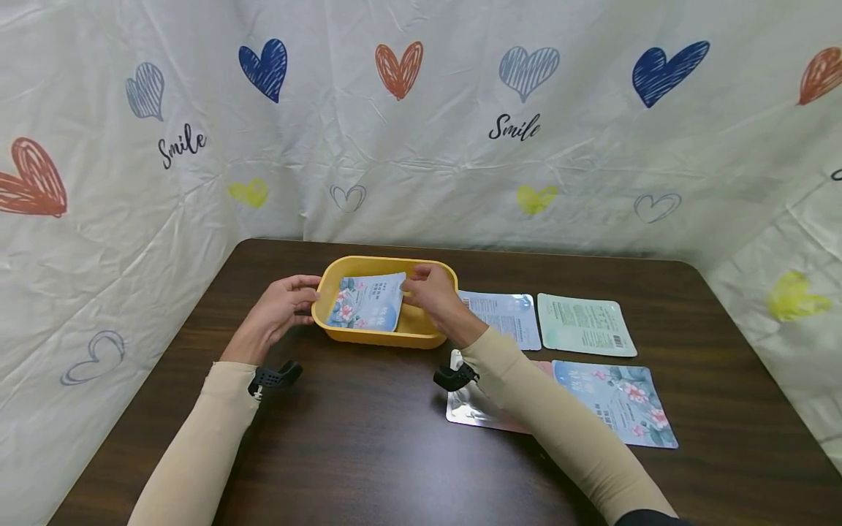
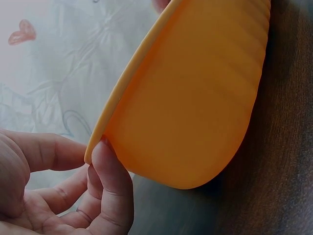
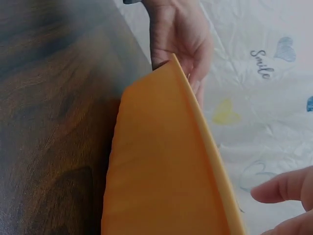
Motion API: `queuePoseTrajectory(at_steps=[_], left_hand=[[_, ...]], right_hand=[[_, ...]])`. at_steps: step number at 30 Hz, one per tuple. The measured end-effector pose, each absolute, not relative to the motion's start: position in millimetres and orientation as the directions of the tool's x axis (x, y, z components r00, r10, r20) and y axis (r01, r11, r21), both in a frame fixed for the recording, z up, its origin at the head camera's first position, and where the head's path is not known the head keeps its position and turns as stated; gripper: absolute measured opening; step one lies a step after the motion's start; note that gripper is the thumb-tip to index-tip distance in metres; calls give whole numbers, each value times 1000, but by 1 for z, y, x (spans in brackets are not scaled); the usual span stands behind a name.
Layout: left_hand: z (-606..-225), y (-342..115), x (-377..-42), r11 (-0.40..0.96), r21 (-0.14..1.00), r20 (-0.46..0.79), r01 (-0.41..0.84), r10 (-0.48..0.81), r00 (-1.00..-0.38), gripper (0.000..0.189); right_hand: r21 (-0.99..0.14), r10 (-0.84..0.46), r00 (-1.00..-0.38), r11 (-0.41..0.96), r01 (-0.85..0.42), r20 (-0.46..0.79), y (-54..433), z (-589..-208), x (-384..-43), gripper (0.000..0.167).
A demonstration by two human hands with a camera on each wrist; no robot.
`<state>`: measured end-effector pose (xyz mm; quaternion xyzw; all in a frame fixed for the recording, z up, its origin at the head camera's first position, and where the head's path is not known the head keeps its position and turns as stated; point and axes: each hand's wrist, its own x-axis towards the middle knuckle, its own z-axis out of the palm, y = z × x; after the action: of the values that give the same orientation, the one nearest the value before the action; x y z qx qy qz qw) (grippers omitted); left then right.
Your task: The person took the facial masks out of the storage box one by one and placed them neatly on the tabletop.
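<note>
In the head view a yellow plastic basket (image 1: pixel 381 338) stands on the brown table. A light blue sheet mask packet (image 1: pixel 368 301) with pink flowers lies in it, tilted. My left hand (image 1: pixel 279 310) is at the basket's left end. The left wrist view shows its thumb and fingers pinching the rim (image 2: pixel 122 93). My right hand (image 1: pixel 434 292) reaches over the basket's right side, fingertips right at the packet's right edge. In the right wrist view its thumb and finger (image 3: pixel 283 188) are spread apart above the rim, with nothing seen between them.
Right of the basket lie a blue packet (image 1: pixel 506 318) and a green packet (image 1: pixel 585 324), printed text up. Nearer, a silvery-pink packet (image 1: pixel 476 409) lies partly under the right forearm, beside a blue floral packet (image 1: pixel 634 402). A white heart-patterned cloth (image 1: pixel 421 197) hangs behind the table.
</note>
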<state>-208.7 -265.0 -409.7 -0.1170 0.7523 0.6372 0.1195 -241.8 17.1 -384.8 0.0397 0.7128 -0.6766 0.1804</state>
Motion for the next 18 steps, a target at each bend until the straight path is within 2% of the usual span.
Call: queuePoseTrajectory(at_steps=[6, 9, 14, 18], left_hand=[[-410, -266, -208, 172, 929, -327, -327, -30, -945, 47], [-411, -266, -208, 172, 931, -323, -323, -29, -946, 48], [-411, -265, -208, 172, 930, -324, -324, -30, -946, 48], [-409, -264, -208, 164, 931, -325, -326, -30, -945, 47]], right_hand=[[-935, -349, -874, 232, 269, -338, 18, -384, -239, 41], [-928, -400, -846, 270, 257, -351, 17, -384, -238, 40], [-920, -445, -812, 277, 277, -379, 14, -385, -238, 42], [-918, -442, -809, 260, 298, -388, 13, -388, -240, 40]])
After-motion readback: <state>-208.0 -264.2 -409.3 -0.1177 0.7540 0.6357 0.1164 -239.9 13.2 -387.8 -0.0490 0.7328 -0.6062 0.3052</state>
